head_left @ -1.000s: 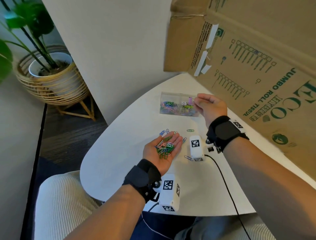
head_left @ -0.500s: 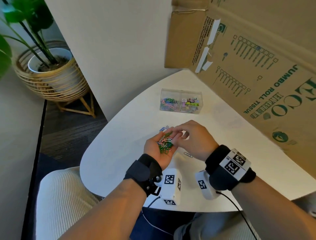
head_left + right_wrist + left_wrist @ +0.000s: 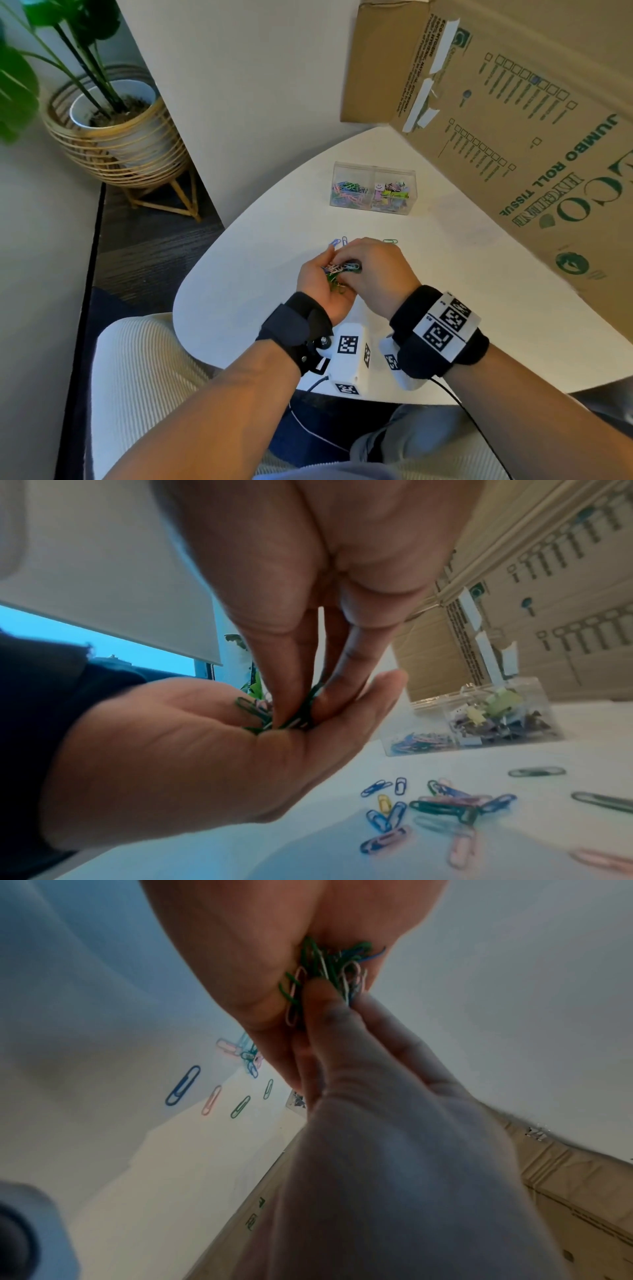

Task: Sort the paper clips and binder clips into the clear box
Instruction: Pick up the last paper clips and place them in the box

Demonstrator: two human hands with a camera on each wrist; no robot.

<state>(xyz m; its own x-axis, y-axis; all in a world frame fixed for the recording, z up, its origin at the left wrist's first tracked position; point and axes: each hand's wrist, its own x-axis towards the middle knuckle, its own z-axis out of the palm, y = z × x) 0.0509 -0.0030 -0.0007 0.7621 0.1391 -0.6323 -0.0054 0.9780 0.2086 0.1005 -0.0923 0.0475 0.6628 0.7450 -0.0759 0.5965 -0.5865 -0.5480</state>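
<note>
My left hand [image 3: 320,281] lies palm up over the white table [image 3: 462,301] and carries a pile of coloured paper clips [image 3: 337,273]. My right hand [image 3: 346,264] reaches down into that pile. In the right wrist view its fingertips [image 3: 291,710] pinch clips [image 3: 253,706] on the left palm [image 3: 205,750]. The clear box [image 3: 374,170] stands farther back, with paper clips in its left compartment and binder clips in its right. Several loose paper clips [image 3: 445,804] lie on the table beyond and under the hands.
A large cardboard box [image 3: 513,120] leans over the table's right side, close to the clear box. A potted plant in a wicker stand [image 3: 113,137] is on the floor at far left. The table's curved front edge runs just below my wrists.
My right hand has come back from the clear box to my left palm and now digs into the pile. The left hand has hardly moved.
</note>
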